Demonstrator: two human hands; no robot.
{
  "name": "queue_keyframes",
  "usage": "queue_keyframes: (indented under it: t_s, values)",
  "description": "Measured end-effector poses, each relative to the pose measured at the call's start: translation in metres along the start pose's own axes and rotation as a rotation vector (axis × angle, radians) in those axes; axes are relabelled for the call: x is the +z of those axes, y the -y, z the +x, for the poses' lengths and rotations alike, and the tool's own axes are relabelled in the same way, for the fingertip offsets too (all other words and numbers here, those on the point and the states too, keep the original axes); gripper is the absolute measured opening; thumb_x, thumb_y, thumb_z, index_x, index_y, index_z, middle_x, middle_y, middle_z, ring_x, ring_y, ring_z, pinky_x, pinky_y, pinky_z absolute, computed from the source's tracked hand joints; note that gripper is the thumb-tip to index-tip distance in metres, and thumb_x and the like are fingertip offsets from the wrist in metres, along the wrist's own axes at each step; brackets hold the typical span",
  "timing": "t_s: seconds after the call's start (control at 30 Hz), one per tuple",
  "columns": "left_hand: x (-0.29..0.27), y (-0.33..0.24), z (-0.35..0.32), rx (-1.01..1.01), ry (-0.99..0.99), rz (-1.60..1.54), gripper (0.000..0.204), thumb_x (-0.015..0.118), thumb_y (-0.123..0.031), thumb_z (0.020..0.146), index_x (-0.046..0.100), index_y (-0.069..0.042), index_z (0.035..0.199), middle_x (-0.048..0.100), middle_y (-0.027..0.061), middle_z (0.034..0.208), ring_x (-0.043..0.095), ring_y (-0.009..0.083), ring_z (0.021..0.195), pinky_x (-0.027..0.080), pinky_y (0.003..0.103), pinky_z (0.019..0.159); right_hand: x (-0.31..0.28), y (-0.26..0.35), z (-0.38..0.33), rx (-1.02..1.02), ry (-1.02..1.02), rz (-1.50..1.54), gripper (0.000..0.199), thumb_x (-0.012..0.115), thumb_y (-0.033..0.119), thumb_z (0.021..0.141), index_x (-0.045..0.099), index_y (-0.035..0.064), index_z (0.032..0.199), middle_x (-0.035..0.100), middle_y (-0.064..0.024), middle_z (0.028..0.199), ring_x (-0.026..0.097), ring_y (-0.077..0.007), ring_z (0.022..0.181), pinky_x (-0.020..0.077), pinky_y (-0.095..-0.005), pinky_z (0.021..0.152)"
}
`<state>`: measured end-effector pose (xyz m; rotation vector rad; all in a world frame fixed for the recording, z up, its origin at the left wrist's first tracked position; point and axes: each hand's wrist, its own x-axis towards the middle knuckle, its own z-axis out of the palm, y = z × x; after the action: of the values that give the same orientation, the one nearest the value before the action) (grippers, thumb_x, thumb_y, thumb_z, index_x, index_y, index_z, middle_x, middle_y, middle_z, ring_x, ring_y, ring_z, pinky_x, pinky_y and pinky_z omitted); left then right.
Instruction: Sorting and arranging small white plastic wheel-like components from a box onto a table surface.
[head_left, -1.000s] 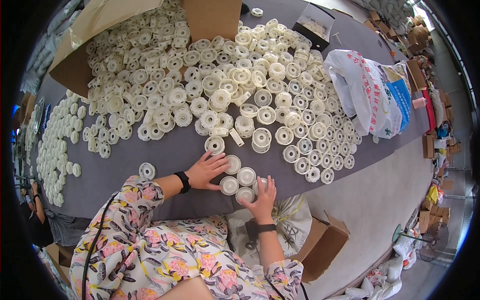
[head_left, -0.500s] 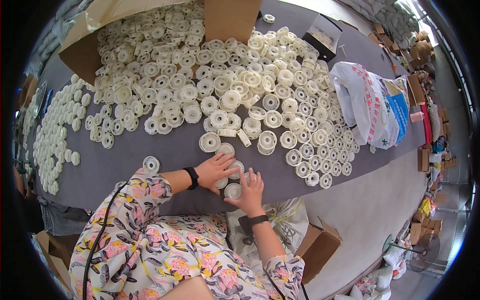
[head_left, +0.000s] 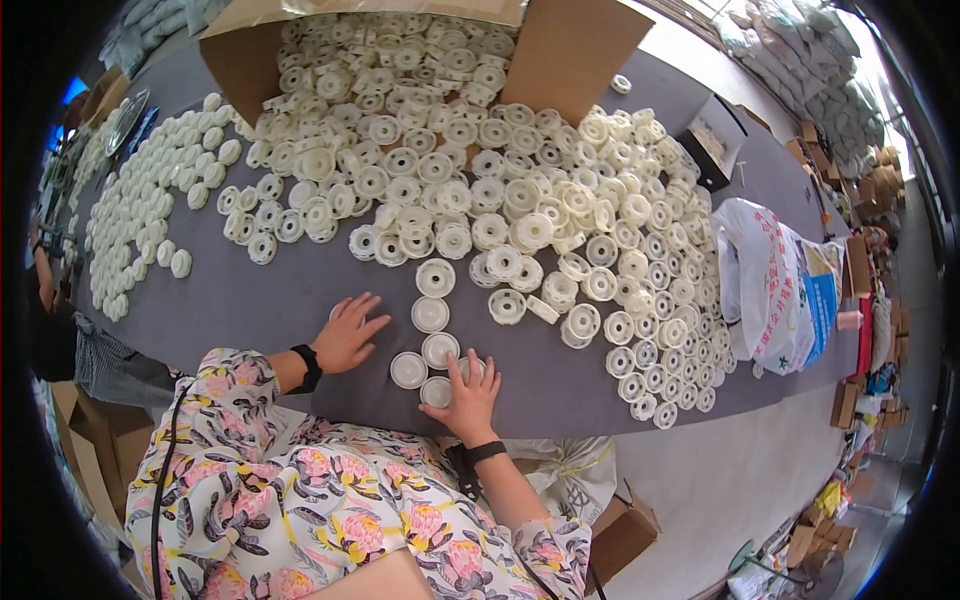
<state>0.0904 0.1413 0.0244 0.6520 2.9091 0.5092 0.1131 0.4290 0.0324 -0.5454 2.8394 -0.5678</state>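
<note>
My left hand is spread over the grey cloth, its fingers apart. Under its fingertips the edge of a pale disc shows, mostly hidden. To its right lies a small group of round cream plastic wheel-like discs, flat on the cloth. My right hand rests at the lower right of this group, fingers stretched out, touching a disc's neighbours; one disc lies partly under the fingers. Beyond both hands spreads a large heap of similar slotted wheels.
An overturned cardboard box spills the heap. Rows of white round pieces lie at the left, near another person's arm. At the right are a printed plastic bag, a small open box and a pink thread spool.
My left hand has left the small disc group and moved left to a lone disc. My right hand stays by the group. The whole view has shifted.
</note>
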Motion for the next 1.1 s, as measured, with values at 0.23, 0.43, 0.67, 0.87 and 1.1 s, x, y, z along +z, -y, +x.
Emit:
queue_keyframes:
  t_s: [0.23, 0.43, 0.67, 0.87, 1.1]
  values:
    - [-0.007, 0.026, 0.033, 0.078, -0.173, -0.079, 0.057, 0.068, -0.022, 0.074, 0.048, -0.010, 0.126, 0.044, 0.0160, 0.131, 0.037, 0.0355, 0.129, 0.029, 0.055, 0.103, 0.001, 0.007, 0.007, -0.018, 0.015, -0.050, 0.106, 0.082, 0.056, 0.052, 0.038, 0.0194, 0.142, 0.032, -0.0183, 0.144, 0.020, -0.0498, 0.133, 0.0172, -0.0665, 0.104]
    - [0.007, -0.033, 0.075, 0.289, -0.073, -0.179, 0.088, 0.073, -0.054, 0.063, 0.044, -0.010, 0.134, 0.033, 0.0202, 0.143, 0.028, 0.0364, 0.135, 0.024, 0.057, 0.107, -0.006, 0.009, 0.011, -0.040, 0.023, -0.126, 0.104, 0.081, 0.055, 0.053, 0.039, 0.0209, 0.141, 0.032, -0.0126, 0.146, 0.019, -0.0477, 0.135, 0.0172, -0.0692, 0.102]
    - [0.007, -0.007, 0.022, 0.291, 0.130, -0.094, 0.103, 0.070, -0.069, 0.058, 0.041, -0.012, 0.138, 0.025, 0.0220, 0.148, 0.018, 0.0415, 0.139, 0.017, 0.065, 0.106, 0.020, 0.021, 0.010, -0.143, 0.010, -0.031, 0.103, 0.080, 0.058, 0.053, 0.041, 0.0154, 0.139, 0.032, -0.0198, 0.143, 0.021, -0.0493, 0.133, 0.0206, -0.0652, 0.102]
    - [-0.004, 0.062, -0.066, 0.164, 0.068, -0.162, 0.104, 0.066, -0.072, 0.059, 0.039, -0.013, 0.141, 0.024, 0.0197, 0.150, 0.015, 0.0398, 0.141, 0.009, 0.065, 0.108, 0.064, 0.112, 0.030, -0.194, 0.031, -0.058, 0.098, 0.079, 0.060, 0.055, 0.044, 0.0217, 0.138, 0.030, -0.0177, 0.144, 0.022, -0.0504, 0.132, 0.0193, -0.0684, 0.101]
    - [-0.035, 0.182, -0.170, -0.044, -0.071, -0.106, 0.097, 0.064, -0.072, 0.063, 0.041, -0.018, 0.139, 0.026, 0.0185, 0.149, 0.018, 0.0390, 0.140, 0.008, 0.066, 0.108, 0.129, 0.246, 0.097, -0.333, 0.064, -0.085, 0.096, 0.074, 0.064, 0.059, 0.042, 0.0225, 0.140, 0.028, -0.0186, 0.146, 0.020, -0.0518, 0.132, 0.0204, -0.0710, 0.099]
